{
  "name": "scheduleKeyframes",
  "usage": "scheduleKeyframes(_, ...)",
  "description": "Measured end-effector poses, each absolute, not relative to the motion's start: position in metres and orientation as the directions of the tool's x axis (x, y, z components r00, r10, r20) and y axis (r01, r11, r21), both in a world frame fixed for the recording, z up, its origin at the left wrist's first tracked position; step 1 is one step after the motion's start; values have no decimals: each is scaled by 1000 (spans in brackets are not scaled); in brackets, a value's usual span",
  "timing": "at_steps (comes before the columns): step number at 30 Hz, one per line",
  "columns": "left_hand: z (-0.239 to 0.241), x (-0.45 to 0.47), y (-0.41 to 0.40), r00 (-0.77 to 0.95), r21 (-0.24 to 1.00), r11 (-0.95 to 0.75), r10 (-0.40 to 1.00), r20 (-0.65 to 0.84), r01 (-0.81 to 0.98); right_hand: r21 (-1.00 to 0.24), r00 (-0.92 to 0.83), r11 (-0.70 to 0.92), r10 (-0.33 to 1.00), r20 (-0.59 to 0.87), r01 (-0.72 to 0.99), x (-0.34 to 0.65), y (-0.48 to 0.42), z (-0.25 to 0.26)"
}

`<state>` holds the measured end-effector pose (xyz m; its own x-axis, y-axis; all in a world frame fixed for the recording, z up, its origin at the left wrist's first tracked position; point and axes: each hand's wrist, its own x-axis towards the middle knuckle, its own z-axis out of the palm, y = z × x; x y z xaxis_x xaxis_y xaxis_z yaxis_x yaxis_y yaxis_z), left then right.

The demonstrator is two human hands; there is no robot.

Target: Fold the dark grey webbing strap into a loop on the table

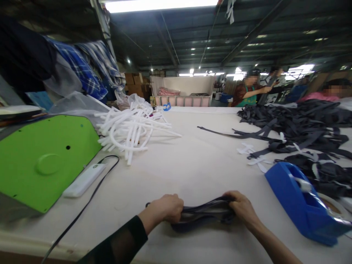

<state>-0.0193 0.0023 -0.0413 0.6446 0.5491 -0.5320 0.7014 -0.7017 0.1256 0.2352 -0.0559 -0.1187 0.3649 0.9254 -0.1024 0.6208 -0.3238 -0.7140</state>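
I grip the dark strap bundle (203, 214) at the bottom centre of the frame, left hand (165, 209) and right hand (242, 209) closed on its ends; it runs left-right, black and folded.

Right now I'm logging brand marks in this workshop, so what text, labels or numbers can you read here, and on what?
No text reads clearly.
Blue tag at the table's far edge: white marks, too small to read.
White device beside the green panel: small green mark, blurred.
Blue tape dispenser: no lettering shows.
Dark fabric piece held by the left hand and right hand: no label shows.
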Motion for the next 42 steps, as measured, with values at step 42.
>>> scheduleKeyframes(42, -80, -1, 2, 698, 287, -639, 686, -205, 713, -666, 370, -395, 910, -188, 633, 238, -55, -120)
